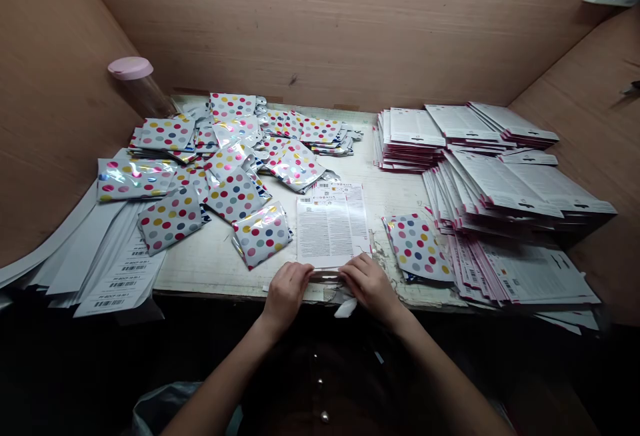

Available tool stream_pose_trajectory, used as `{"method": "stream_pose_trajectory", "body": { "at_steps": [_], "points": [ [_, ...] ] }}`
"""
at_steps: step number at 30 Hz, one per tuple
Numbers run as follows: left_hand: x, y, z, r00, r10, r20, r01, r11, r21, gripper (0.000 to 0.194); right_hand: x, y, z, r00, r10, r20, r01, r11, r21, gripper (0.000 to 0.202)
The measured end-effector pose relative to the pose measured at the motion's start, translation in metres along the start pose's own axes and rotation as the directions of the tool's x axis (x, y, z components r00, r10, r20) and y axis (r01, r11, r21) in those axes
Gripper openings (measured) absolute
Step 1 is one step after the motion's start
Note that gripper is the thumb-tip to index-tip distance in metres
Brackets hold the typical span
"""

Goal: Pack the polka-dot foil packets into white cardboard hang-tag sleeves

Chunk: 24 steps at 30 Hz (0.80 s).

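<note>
A white printed card packet (327,233) lies at the front of the table, with small text and a barcode on its face. Another card shows from under its far end. My left hand (286,291) pinches the packet's near edge at the left corner. On the same edge, a little to the right, the fingers of my right hand (371,287) are closed. A narrow gap shows along that edge between the hands. Below my right fingers hangs a small white scrap (345,307). Right of the packet rests a polka-dot pouch (417,248).
Polka-dot pouches (233,194) are heaped at the left and back. Stacks of white card packets (500,183) fill the right side. Barcode label sheets (117,283) hang over the front left edge. A pink-lidded bottle (143,86) stands in the left corner, between wooden walls (320,29).
</note>
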<state>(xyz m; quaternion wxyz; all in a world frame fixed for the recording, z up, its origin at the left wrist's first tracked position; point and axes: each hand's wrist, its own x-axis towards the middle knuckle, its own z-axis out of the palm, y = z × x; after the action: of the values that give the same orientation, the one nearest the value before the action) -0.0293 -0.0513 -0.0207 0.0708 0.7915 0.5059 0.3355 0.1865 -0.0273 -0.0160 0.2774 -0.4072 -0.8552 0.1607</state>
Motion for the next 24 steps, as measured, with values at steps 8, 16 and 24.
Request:
{"method": "stream_pose_trajectory", "body": {
  "at_steps": [8, 16, 24],
  "points": [
    [0.013, 0.009, -0.001, 0.86, -0.508, -0.048, 0.491, 0.801, 0.343, 0.044, 0.002, -0.004, 0.016, 0.976, 0.128, -0.175, -0.162, 0.967, -0.197, 0.018],
    [0.043, 0.039, -0.036, 0.847, -0.349, 0.401, 0.516, 0.722, -0.461, 0.038, 0.012, -0.034, -0.015, 0.958, -0.099, -0.269, -0.037, 0.889, -0.456, 0.035],
    [0.023, 0.032, -0.063, 0.888, -0.365, 0.278, 0.455, 0.778, -0.433, 0.03, -0.023, 0.09, -0.194, 0.768, 0.013, -0.64, -0.525, 0.584, -0.619, 0.04]
  ]
}}
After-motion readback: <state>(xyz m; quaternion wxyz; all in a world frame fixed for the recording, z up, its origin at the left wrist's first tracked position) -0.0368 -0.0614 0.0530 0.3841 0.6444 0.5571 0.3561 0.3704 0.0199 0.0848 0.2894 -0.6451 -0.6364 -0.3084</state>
